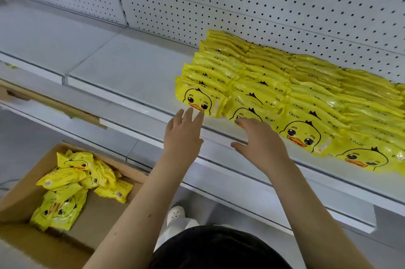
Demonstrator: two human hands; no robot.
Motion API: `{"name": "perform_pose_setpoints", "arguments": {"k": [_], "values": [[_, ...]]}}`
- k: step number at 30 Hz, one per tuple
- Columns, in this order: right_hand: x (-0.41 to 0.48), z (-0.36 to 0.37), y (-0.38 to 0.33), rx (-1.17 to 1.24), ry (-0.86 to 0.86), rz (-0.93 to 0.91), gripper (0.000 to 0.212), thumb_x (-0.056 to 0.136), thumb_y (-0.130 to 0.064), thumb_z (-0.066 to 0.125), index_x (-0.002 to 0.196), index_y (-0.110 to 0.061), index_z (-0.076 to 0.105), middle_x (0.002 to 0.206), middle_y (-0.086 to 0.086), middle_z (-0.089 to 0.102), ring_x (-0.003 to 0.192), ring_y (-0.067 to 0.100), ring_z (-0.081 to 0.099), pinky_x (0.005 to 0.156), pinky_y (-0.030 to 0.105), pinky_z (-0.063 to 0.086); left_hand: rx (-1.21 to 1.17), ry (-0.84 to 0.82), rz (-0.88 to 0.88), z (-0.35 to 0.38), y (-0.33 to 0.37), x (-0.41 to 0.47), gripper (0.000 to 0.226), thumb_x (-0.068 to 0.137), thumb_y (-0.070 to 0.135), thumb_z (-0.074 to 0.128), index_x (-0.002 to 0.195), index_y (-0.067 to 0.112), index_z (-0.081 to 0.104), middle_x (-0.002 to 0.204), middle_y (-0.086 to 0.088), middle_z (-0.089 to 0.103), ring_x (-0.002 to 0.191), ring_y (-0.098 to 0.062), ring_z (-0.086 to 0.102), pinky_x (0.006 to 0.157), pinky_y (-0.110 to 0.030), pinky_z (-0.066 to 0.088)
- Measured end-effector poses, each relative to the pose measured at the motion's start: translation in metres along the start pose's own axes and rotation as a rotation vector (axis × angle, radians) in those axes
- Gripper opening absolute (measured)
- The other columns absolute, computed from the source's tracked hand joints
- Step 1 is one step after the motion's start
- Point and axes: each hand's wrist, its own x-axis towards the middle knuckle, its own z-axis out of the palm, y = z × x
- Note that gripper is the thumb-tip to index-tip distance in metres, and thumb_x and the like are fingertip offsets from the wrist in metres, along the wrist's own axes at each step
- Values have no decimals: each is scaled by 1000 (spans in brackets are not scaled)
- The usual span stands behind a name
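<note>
At 8 o'clock in the view a box (105, 216) sits on the floor, with loose packs (72, 183) of yellow duck-print wipes heaped in its far left corner. The left hand (183, 135) reaches up at centre, released, with straight, spread fingers. Their tips are at the lower edge of the front pack (200, 99), which stands at 12 o'clock from that hand. I cannot tell whether they touch it.

At 3 o'clock from the left hand is the right hand (260, 141), also released and grasping nothing. Its thumb is splayed and its fingers lie over the second pack (256, 114), at 11 o'clock from it. Further rows (317, 84) lean back like tiles along the shelf (131, 71), running to 3 o'clock under the pegboard (263, 5).

These packs look light and soft, with glossy film that is likely slippery. Each should squash rather than break, so a pinch across the two side edges seems safest. A push on one face could tip the leaning row behind it.
</note>
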Motion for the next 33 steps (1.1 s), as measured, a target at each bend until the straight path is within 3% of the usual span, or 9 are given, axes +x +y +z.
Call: {"name": "perform_pose_setpoints", "arguments": {"k": [13,19,24,28,33], "values": [[-28,46,-23,26,-193,-319,60,87,-39,64,139,-24,40,131,-2,54,116,22,50,86,34,46,13,-158,-325,44,-12,-108,76,85,25,64,146,18,20,154,-5,19,143,-25,15,109,-37,31],[-39,71,-62,40,-253,-428,59,87,-38,64,139,-24,39,131,-2,53,115,23,51,88,35,46,-63,-100,-461,46,-41,-144,54,91,23,50,141,15,30,149,0,30,140,-19,22,103,-34,36],[-44,99,-102,34,-291,-501,56,85,-36,65,135,-23,43,129,-2,55,114,23,52,87,32,44,-132,-153,-529,46,-79,-173,54,93,36,47,141,17,32,147,1,32,138,-19,25,103,-34,34],[-50,122,-150,45,-340,-519,53,84,-33,67,132,-21,49,125,-2,58,112,23,54,89,33,47,-137,-248,-564,47,-132,-207,59,92,31,51,144,20,27,151,0,27,141,-22,22,105,-34,32],[-57,152,-220,16,-403,-571,52,84,-30,65,133,-22,48,127,-3,56,109,21,55,85,35,50,-178,-228,-703,42,-205,-248,51,92,21,46,141,21,32,146,1,32,135,-23,29,103,-34,34]]}}
